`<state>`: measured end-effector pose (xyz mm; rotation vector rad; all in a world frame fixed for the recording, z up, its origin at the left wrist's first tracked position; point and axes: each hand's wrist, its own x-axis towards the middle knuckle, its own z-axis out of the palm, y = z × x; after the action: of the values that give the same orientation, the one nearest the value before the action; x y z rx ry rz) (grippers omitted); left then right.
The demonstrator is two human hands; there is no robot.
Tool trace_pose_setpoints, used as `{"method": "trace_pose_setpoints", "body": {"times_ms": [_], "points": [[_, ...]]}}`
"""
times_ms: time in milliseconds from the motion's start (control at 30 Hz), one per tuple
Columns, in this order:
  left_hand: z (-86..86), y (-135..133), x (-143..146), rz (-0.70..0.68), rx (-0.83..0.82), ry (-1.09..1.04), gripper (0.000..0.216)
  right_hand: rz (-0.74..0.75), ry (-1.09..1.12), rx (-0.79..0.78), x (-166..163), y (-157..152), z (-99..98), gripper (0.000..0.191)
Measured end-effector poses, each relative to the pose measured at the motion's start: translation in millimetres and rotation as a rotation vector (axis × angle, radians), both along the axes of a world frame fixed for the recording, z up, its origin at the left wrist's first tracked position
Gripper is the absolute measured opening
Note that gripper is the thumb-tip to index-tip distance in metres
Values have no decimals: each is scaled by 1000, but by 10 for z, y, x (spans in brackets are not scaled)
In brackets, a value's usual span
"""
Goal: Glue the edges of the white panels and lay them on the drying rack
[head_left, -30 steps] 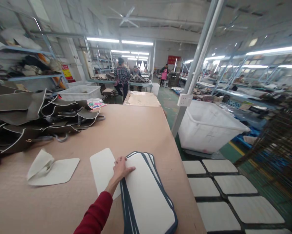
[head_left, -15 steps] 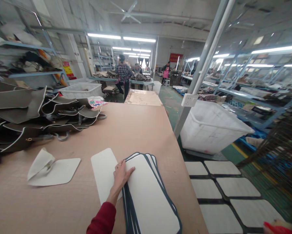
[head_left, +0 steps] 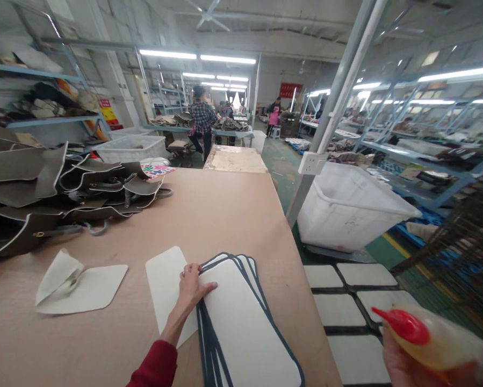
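On the desk (head_left: 225, 215), the left hand (head_left: 192, 287) lies flat, fingers spread, pinning the stack of dark-edged white panels (head_left: 249, 328) near its right edge; firm, even pressure should prevent slipping. The right hand (head_left: 406, 368) grips a red-nozzled squeeze bottle (head_left: 442, 341) beyond.

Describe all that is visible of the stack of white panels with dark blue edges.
The stack of white rounded-corner panels with dark blue edges lies flat on the brown table, near its right edge. The panels are fanned, so several dark rims show at the top and left. The material looks like felt. The left hand rests on its upper left corner. A plain white panel adjoins its left side.
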<state>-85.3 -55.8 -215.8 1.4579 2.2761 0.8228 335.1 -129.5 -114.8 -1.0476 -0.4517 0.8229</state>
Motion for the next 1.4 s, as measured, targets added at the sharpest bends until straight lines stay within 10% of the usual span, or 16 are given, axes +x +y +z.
{"method": "trace_pose_setpoints", "body": {"times_ms": [200,400,633,833,1033,1400], "points": [[376,-230,517,84,252,-821,79,-43,299,84,-286,325,239,49],[333,-544,1366,219,-11,-1212,66,-32,368,161,-384,432,218,40],[1312,-112,1454,-438,81,-1085,49,-151,191,391,136,196,746,40],[2002,304,1787,-1140,-182,-770,23,-153,-32,517,660,-299,1336,55],[2632,223,2356,-1361,-536,-701,17,-130,-27,405,814,-761,1484,56],[2925,-5,2963,-2208,-611,-160,31,46,-205,269,947,-1329,1456,68]]}}
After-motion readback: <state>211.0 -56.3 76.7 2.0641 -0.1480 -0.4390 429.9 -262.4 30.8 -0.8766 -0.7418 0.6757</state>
